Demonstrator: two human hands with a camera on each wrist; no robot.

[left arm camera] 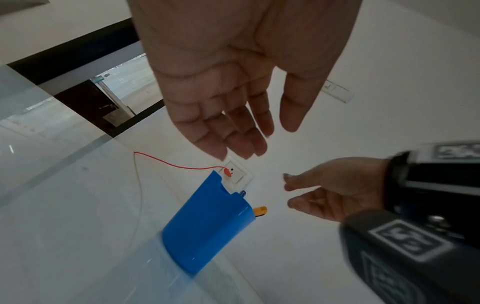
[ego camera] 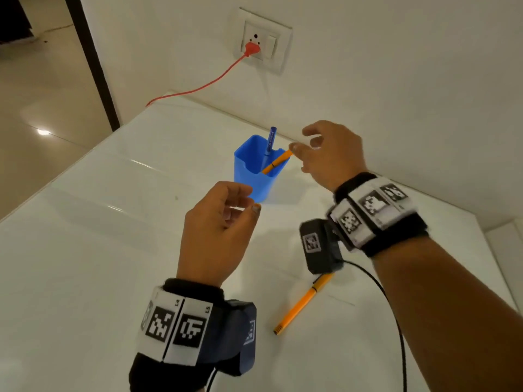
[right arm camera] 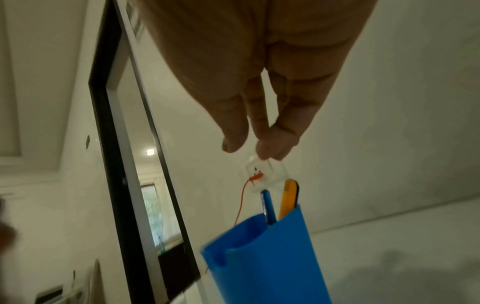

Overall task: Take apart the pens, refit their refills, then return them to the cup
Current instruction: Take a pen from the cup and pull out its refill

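A blue cup (ego camera: 259, 174) (left arm camera: 205, 230) (right arm camera: 262, 263) stands on the white table (ego camera: 113, 250) near the wall. Inside it a blue pen (ego camera: 270, 141) (right arm camera: 267, 207) stands upright, and an orange pen (ego camera: 276, 162) (left arm camera: 259, 211) (right arm camera: 288, 197) leans toward the right. My right hand (ego camera: 304, 142) (left arm camera: 291, 193) (right arm camera: 249, 144) hovers just beyond the orange pen's top end, fingers loose, with a small gap to it in the left wrist view. My left hand (ego camera: 243, 200) (left arm camera: 259, 142) floats in front of the cup, relaxed and holding nothing. A second orange pen (ego camera: 301, 305) lies on the table under my right wrist.
A wall socket (ego camera: 260, 41) with a red plug and red cord (ego camera: 198, 87) sits behind the cup. The table's left edge drops to the floor. A black cable (ego camera: 396, 321) trails from my right wrist camera over the table.
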